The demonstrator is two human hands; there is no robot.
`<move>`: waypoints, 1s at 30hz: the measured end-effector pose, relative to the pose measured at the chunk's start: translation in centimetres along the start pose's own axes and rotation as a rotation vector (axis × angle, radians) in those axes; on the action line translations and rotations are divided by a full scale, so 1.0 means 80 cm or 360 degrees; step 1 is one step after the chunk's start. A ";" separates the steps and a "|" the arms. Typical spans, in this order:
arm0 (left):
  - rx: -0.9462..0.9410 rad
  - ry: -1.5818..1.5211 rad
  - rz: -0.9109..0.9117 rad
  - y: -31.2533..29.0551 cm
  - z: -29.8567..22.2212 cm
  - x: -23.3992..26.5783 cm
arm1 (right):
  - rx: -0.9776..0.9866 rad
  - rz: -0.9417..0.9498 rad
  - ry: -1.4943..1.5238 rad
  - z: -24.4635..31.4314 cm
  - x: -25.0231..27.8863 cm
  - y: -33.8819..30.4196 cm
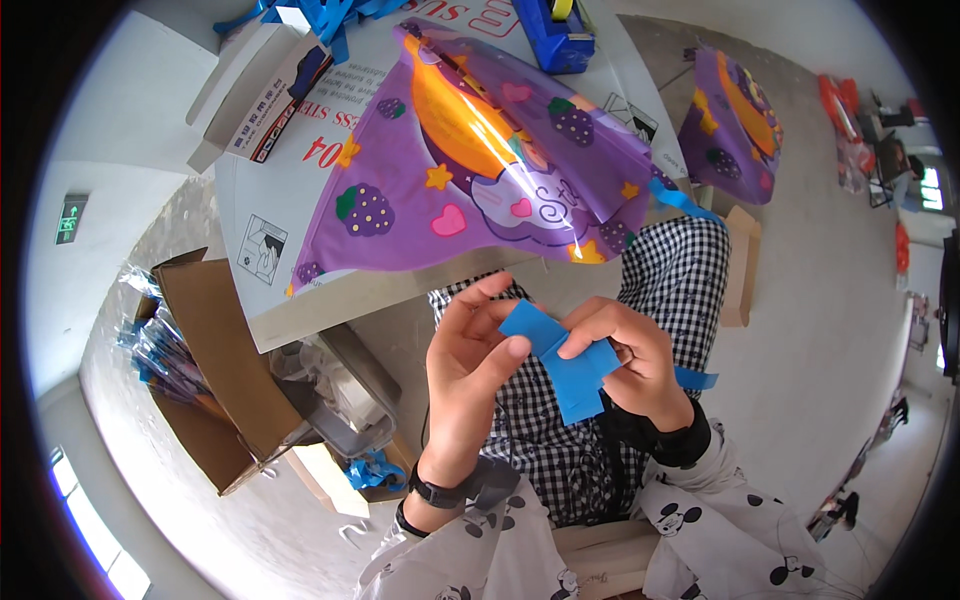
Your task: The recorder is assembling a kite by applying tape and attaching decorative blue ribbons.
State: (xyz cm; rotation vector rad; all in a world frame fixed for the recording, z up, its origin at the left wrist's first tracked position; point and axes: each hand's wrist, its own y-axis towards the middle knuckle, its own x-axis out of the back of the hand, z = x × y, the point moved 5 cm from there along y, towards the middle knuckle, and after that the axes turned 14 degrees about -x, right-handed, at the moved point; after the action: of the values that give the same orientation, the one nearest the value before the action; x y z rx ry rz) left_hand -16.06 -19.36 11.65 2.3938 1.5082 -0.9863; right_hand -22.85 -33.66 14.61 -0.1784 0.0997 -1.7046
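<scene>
Above my lap I hold a flat blue strip (572, 378), folded over itself with several layers overlapping. My right hand (643, 360) pinches it between thumb and fingers on its right side. The thumb of my left hand (468, 345) presses its upper left edge, with the fingers curled behind and partly hidden. Beyond my hands, a shiny purple kite (400, 205) printed with berries, stars and hearts lies over the table. A blue ribbon (685, 203) shows at the kite's right corner.
The grey table (255, 190) carries an open tape box (265, 105), blue ribbons (335, 15) and a blue tape dispenser (555, 38). At left stand a cardboard box (225, 360) of wrapped packs and a grey bin (375, 385). Another purple kite (735, 130) is at right.
</scene>
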 end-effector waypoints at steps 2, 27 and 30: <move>0.0022 0.0103 -0.0021 0.000 0.004 0.003 | -0.0044 -0.0012 0.0032 -0.002 -0.003 0.001; -0.1944 -0.0541 -0.1298 -0.405 -0.359 0.360 | -0.0097 -0.0168 -0.0168 0.214 0.130 0.438; -0.1994 -0.0128 -0.1440 -0.476 -0.380 0.366 | 0.0616 -0.1147 -0.0307 0.334 0.145 0.491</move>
State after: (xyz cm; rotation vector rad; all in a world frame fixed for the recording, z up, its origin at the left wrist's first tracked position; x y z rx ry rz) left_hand -26.45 34.72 25.86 0.7935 2.2090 -0.0242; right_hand 18.61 -49.70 34.93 -0.0900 -0.4911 -2.3687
